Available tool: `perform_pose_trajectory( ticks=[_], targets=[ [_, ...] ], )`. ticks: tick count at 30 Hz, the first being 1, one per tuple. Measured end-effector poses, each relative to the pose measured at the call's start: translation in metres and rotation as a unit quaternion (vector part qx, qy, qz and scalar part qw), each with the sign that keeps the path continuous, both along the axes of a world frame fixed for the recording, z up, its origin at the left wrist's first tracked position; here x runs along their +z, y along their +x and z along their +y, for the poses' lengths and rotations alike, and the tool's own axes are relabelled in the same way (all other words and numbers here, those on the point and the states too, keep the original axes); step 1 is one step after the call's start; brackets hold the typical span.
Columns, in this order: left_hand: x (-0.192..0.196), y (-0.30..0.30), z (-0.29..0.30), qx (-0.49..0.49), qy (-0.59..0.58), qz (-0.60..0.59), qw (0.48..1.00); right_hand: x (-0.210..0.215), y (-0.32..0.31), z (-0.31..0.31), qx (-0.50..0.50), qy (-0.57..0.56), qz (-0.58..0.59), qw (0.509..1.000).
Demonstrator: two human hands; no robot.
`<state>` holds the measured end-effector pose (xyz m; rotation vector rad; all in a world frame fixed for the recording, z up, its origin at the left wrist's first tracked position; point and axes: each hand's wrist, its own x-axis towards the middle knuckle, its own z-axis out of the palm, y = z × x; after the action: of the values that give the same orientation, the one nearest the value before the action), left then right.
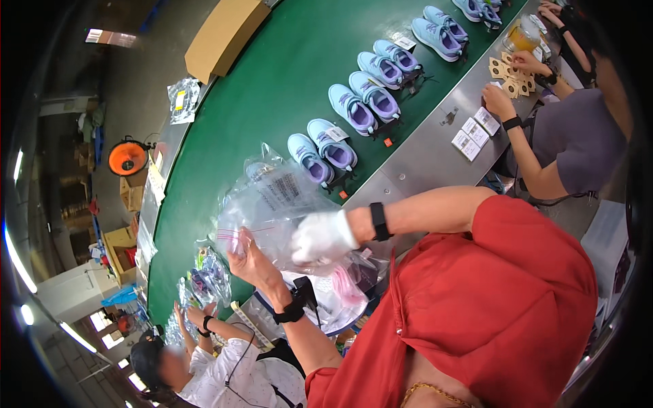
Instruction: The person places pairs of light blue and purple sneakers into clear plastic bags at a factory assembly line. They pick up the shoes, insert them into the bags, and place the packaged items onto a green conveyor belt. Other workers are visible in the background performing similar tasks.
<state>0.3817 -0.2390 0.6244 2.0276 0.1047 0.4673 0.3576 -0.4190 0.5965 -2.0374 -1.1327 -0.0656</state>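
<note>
Red sleeve nearest; the bare left hand pinches the zip edge of a clear bag above the green belt, the gloved right hand grips its side, and the slick film could slip loose onto the shoes.

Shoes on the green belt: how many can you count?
10: five pairs in a row along the green belt, from the nearest pair beside the clear bag to the farthest pair, cut by the top edge. Another may hide in the bag.
</note>
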Motion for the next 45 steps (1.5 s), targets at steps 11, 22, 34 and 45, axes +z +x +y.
perform_pose_trajectory(
  ticks=[11,22,34,45],
  targets=[
    [-0.007,0.021,-0.022,-0.024,-0.045,0.037,0.998,-0.147,0.052,-0.02,-0.286,-0.317,0.193,0.883],
    [-0.017,0.034,-0.015,0.005,-0.163,0.167,0.972,-0.068,0.073,-0.126,-0.35,0.277,0.514,0.733],
    [-0.018,0.031,-0.098,-0.234,-0.038,0.092,0.967,0.005,0.0,-0.112,-0.244,-0.174,0.048,0.953],
    [0.023,0.05,-0.16,-0.509,0.215,0.012,0.834,0.018,-0.014,-0.068,0.085,-0.205,-0.201,0.954]
  ],
)
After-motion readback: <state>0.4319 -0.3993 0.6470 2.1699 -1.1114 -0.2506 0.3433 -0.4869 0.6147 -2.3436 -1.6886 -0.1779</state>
